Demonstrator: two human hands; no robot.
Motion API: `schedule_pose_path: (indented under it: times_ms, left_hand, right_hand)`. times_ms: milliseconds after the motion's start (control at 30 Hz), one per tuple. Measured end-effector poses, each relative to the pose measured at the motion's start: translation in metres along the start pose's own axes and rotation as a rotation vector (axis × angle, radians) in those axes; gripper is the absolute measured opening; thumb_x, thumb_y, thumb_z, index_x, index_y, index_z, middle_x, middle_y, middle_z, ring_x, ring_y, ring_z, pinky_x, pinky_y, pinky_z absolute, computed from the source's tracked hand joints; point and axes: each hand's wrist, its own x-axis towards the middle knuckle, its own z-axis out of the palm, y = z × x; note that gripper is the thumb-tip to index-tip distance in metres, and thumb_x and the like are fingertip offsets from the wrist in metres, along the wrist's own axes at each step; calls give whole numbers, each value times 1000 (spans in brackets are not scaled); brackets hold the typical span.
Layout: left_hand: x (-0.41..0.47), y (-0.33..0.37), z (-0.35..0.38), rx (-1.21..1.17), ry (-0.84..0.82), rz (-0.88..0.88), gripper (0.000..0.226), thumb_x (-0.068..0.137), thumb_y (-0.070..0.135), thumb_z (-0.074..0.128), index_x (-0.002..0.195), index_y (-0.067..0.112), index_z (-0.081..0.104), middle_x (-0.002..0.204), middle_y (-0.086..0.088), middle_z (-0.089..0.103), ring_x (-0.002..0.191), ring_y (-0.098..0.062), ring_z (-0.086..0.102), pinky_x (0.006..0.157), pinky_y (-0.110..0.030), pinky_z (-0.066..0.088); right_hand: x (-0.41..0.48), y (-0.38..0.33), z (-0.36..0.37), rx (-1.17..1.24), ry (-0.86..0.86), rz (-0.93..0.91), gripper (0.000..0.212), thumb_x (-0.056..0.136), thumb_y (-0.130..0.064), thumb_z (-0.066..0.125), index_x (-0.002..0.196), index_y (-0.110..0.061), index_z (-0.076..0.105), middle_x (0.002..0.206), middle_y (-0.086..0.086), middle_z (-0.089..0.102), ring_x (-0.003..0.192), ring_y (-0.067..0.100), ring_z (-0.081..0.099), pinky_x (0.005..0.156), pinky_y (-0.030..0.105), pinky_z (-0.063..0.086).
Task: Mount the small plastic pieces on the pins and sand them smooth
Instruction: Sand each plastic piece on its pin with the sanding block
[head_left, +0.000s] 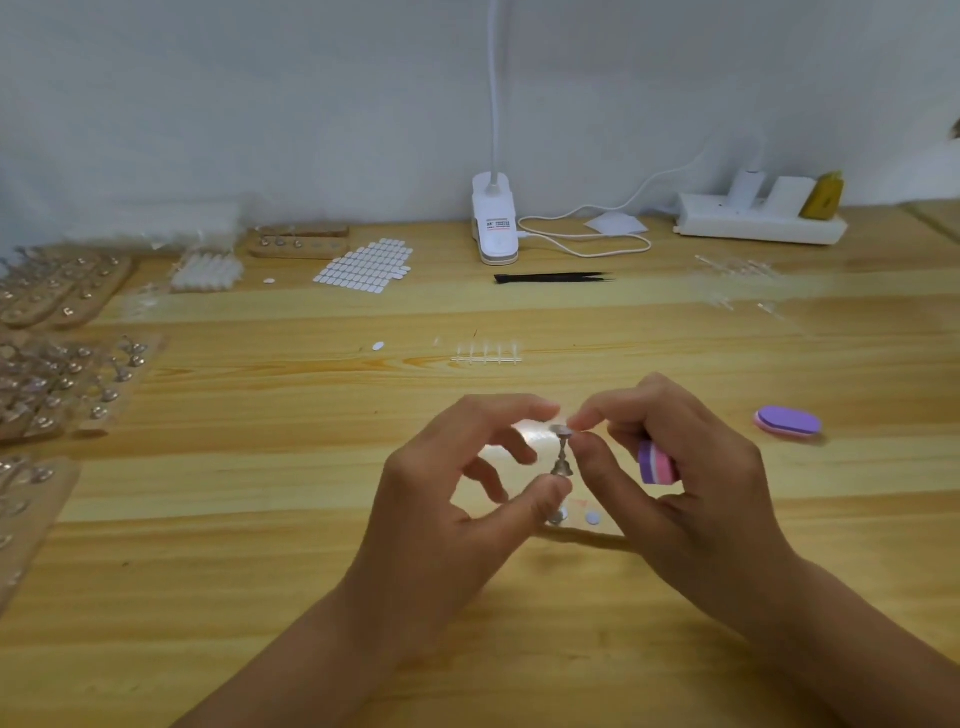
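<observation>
Over the near centre of the counter, the left hand and right hand meet around an upright pin. A block sits in the right hand. A second block lies to the right. Behind the hands lie a parts strip, then tweezers, then a lamp base. A power strip sits back right, with pin boards far left.

A small craft workbench: a pale wooden table against a plain wall. Boards of metal pin stands crowd the left edge; a clip-on lamp and power strip sit at the back.
</observation>
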Motion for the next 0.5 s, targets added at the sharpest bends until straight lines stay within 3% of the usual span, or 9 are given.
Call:
schedule_pose_path:
  times_ms: [100,200,300,367,433,500]
  left_hand:
    - [-1,-2,0,161,77,166,32,77,13,79,108,11,71,106,2,68,87,-14,65,63,-25,51]
    - [-1,-2,0,196,95,178,31,73,8,82,103,10,73,100,2,69,85,-11,64,63,-24,50]
    - [0,0,-2,45,43,73,32,72,13,80,103,16,73,99,8,70,87,-17,66,61,-29,53]
    - [1,0,-5,-129,2,-47,31,72,18,79,103,21,75,101,7,71,90,-20,66,63,-31,54]
    - [2,0,-6,-290,-26,-147,30,71,21,80,101,22,76,102,3,71,91,-19,64,66,-34,54]
    - [2,-1,-6,-390,-46,-217,28,72,22,79,100,22,76,101,2,72,90,-18,61,68,-36,52]
  right_hand:
    - [0,-2,0,-11,9,-18,10,93,-13,62,94,-4,68,89,-28,39,78,-12,43,73,3,33]
    - [1,-5,2,4,-6,-12,9,92,-13,62,94,-6,67,88,-26,39,77,-11,43,72,4,33]
    - [0,-9,-2,157,-67,43,18,86,-15,54,103,-17,52,81,-10,43,73,4,43,67,11,35]
    - [-2,-9,-6,270,-157,110,26,78,-17,43,104,-16,41,84,0,39,74,15,39,64,25,37]
    - [-3,-6,-8,332,-213,199,29,76,-19,36,104,-26,37,88,-4,37,76,18,37,66,32,37]
    - [-4,-2,-7,375,-230,249,28,83,-20,36,106,-36,38,92,-11,39,81,16,41,71,27,39]
